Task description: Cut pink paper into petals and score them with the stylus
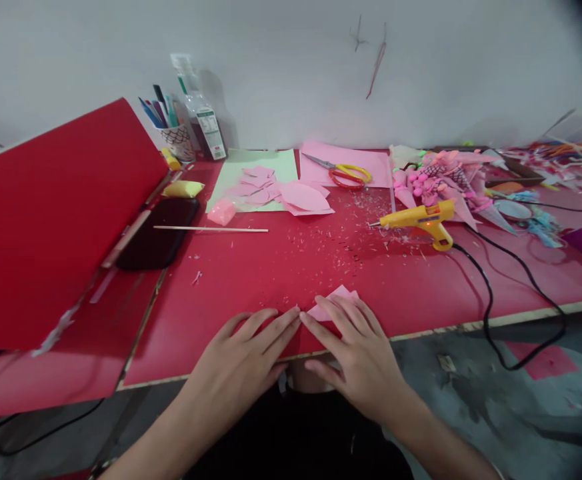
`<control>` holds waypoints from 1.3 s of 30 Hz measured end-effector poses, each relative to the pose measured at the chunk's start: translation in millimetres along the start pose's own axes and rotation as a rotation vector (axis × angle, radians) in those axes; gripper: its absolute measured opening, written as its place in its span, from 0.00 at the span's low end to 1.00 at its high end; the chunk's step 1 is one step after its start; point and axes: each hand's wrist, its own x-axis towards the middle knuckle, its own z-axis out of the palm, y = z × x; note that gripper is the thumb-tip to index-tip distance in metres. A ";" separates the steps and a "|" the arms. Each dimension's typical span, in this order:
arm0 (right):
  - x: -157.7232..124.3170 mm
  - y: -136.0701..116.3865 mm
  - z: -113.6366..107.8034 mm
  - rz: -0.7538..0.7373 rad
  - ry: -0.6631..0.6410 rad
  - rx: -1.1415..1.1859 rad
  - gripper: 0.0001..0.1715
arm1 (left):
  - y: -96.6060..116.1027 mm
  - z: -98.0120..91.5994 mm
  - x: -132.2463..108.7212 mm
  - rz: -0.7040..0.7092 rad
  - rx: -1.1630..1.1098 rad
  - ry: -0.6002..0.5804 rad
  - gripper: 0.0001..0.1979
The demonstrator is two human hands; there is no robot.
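Observation:
A folded pink paper piece lies near the front edge of the red table. My right hand rests over it, fingers spread and lying flat on the paper. My left hand lies on the table just to its left, fingers stretched out, its index fingertip almost meeting the right one at a tiny bit of pink. Most of that bit is hidden by the fingertips. Farther back, a thin pale stick lies left of centre, and pink paper petals sit on a pale green sheet.
A yellow glue gun with a black cord lies at right, before a pile of pink cones. Scissors rest behind. At left are a phone, a raised red board, a pen cup and a bottle.

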 end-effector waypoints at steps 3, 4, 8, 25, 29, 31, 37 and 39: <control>-4.1 -2.0 -2.7 0.069 -0.064 0.035 0.31 | 0.6 0.0 -1.4 -0.007 0.000 -0.020 0.20; -6.5 -0.6 -3.9 0.085 -0.073 0.038 0.30 | 0.5 -0.3 -1.7 -0.008 -0.004 -0.032 0.20; -21.0 11.9 -7.5 0.139 -0.074 -0.012 0.31 | -0.5 -1.3 -1.9 -0.011 -0.026 -0.024 0.22; -41.3 55.1 -20.9 0.235 0.145 0.082 0.22 | 7.5 -1.8 3.4 -0.024 0.003 -0.013 0.24; -16.9 56.8 -20.7 0.165 0.149 0.237 0.26 | 11.5 -6.8 12.9 -0.080 -0.045 0.013 0.22; -2.6 53.6 -18.4 0.115 0.066 0.271 0.25 | 11.8 -10.4 18.6 -0.120 -0.076 0.034 0.19; 19.7 46.6 -24.0 0.069 -0.047 0.260 0.09 | 1.6 -14.4 34.3 -0.121 -0.153 -0.005 0.18; 22.2 47.6 -24.7 0.029 -0.043 0.266 0.06 | -1.9 -12.5 37.4 -0.063 -0.156 0.012 0.23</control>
